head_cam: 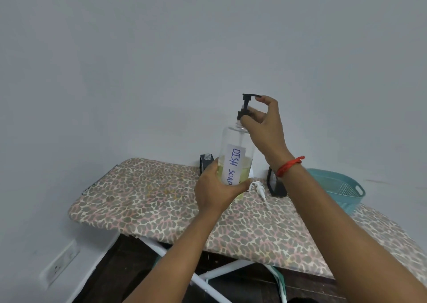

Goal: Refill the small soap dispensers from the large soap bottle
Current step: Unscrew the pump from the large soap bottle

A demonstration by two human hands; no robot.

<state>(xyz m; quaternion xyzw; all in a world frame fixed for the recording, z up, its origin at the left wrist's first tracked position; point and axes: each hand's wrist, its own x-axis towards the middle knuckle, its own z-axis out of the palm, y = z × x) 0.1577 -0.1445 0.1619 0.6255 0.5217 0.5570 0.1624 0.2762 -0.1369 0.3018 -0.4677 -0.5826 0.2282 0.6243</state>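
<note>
A large clear bottle (235, 147) labelled "DISH SOAP", about half full of yellow liquid, is held up above the ironing board (161, 201). My left hand (215, 191) grips its lower body. My right hand (263, 120) pinches the black pump top (246, 105) at the neck. Behind the bottle, a small dispenser with an open neck (207, 161) stands at the left. Another dark small dispenser (275, 184) shows at the right, partly hidden by my right wrist. A white pump head (260, 188) lies on the board.
A teal plastic basket (344, 189) sits on the board at the right. The board has a leopard-print cover and white folding legs (208, 277). A grey wall stands close behind, with a socket (60, 263) low on the left.
</note>
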